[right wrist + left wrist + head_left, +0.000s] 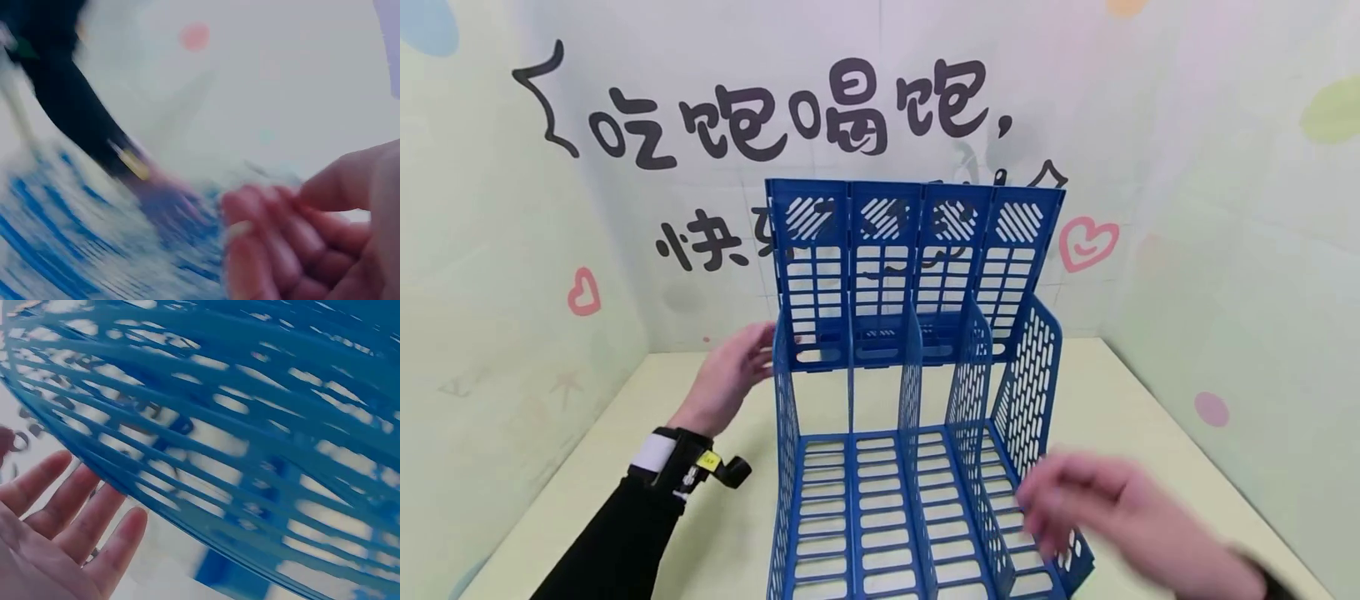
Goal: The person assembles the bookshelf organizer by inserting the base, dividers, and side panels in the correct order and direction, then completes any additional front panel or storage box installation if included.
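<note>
Right, nearest the camera was the right hand (1105, 508), blurred and low, hovering over the front right corner of the blue file rack (917, 400). Its fingers (275, 244) were loosely curled in the right wrist view, and nothing showed in them; whether they brushed the rack's side wall, the blur would not let me tell. Just beyond that hand, the rack stood upright on the pale table (1150, 400), its slatted floor running toward the camera and its dividers splitting it into four slots. The outer right wall of the rack, punched with oval holes, rose just behind the right hand.

Over on the rack's left side sat the left hand (733, 375), fingers (94, 519) straight and a little spread, gripping nothing. In the head view its fingertips reached the rack's left wall near the back corner; in the left wrist view they lay right against the blue lattice, touching or a hair off, hard to call. A black sleeve (617, 542) and a wrist strap (681, 458) trailed back from that hand.

Behind the rack, its tall back panel stood up against the wall (1187, 208) with the dark lettering (790, 108) above it and pink hearts (1086, 242) to either side.
</note>
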`<act>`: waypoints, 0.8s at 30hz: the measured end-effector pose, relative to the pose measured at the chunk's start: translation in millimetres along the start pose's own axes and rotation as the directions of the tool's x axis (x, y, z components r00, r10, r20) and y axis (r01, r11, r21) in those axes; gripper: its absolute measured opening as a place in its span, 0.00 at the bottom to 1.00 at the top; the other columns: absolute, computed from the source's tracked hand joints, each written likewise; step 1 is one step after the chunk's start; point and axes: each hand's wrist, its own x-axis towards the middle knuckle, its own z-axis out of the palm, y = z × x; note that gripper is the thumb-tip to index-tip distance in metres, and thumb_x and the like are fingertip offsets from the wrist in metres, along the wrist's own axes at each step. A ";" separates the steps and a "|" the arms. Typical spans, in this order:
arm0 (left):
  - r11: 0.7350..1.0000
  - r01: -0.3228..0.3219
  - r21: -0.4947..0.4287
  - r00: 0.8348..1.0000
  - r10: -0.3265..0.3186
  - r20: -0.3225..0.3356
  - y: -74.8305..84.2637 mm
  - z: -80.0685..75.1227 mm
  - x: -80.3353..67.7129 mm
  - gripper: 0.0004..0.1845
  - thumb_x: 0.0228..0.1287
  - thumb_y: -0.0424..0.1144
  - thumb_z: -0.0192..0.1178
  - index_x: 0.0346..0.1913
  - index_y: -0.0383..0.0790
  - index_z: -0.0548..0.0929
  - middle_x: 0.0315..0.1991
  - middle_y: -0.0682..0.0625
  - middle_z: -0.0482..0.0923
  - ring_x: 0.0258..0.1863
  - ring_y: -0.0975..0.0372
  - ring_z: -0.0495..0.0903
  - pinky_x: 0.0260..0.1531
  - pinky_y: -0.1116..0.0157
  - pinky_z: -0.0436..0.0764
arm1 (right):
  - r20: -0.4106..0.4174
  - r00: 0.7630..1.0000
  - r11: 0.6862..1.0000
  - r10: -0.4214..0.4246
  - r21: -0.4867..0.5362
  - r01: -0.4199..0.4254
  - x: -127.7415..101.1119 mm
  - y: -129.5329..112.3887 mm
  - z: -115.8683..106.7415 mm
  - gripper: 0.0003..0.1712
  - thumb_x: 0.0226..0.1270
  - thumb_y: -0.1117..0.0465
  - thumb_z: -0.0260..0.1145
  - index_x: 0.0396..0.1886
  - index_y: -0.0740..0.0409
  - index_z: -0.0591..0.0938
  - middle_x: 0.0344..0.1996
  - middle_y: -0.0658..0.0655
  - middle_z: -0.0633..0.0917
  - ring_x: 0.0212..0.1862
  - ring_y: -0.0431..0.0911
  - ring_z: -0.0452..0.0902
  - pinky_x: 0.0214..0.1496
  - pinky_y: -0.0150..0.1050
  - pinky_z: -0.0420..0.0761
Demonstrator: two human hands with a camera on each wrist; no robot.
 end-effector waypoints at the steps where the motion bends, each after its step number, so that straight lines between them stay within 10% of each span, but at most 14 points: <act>1: 1.000 -0.024 -0.001 1.000 0.024 -0.004 9.9 -0.8 1.0 0.37 0.90 0.62 0.44 0.80 0.34 0.69 0.67 0.51 0.85 0.66 0.62 0.85 0.65 0.67 0.84 | -0.109 0.994 0.998 -0.008 -0.062 0.002 6.9 -14.2 -21.0 0.18 0.87 0.74 0.51 0.60 0.61 0.86 0.42 0.56 0.92 0.38 0.48 0.89 0.42 0.40 0.90; 4: 0.997 -0.079 0.026 0.996 0.080 -0.037 40.5 1.9 7.0 0.34 0.89 0.58 0.49 0.80 0.35 0.71 0.65 0.52 0.86 0.65 0.61 0.86 0.63 0.69 0.85 | -0.403 0.914 0.987 -0.056 -0.161 -0.010 34.8 -38.5 -80.2 0.13 0.88 0.68 0.56 0.59 0.61 0.86 0.43 0.53 0.91 0.38 0.46 0.86 0.40 0.35 0.87; 8: 0.984 -0.156 0.083 0.982 0.163 -0.091 72.0 6.7 19.1 0.29 0.86 0.53 0.58 0.76 0.37 0.77 0.61 0.51 0.90 0.61 0.61 0.89 0.59 0.69 0.87 | -0.549 0.836 0.938 0.004 -0.288 -0.193 76.5 -39.0 -132.2 0.23 0.89 0.53 0.60 0.74 0.58 0.77 0.56 0.45 0.86 0.47 0.32 0.84 0.47 0.24 0.85; 13: 0.973 -0.212 0.095 0.970 0.221 -0.100 87.5 8.6 30.3 0.25 0.83 0.50 0.63 0.71 0.37 0.84 0.54 0.53 0.93 0.53 0.61 0.94 0.57 0.69 0.89 | -0.456 0.885 0.879 0.095 -0.379 -0.290 108.3 -21.4 -146.4 0.39 0.90 0.46 0.56 0.91 0.53 0.57 0.75 0.60 0.77 0.59 0.27 0.81 0.58 0.23 0.84; 24: 0.985 -0.172 -0.036 0.979 0.166 -0.117 82.2 2.4 29.7 0.25 0.82 0.48 0.65 0.70 0.34 0.85 0.51 0.54 0.95 0.48 0.62 0.95 0.55 0.63 0.91 | -0.424 0.903 0.927 -0.074 -0.364 -0.095 138.6 -20.2 -131.6 0.24 0.90 0.48 0.56 0.74 0.53 0.81 0.56 0.42 0.89 0.53 0.40 0.89 0.56 0.28 0.88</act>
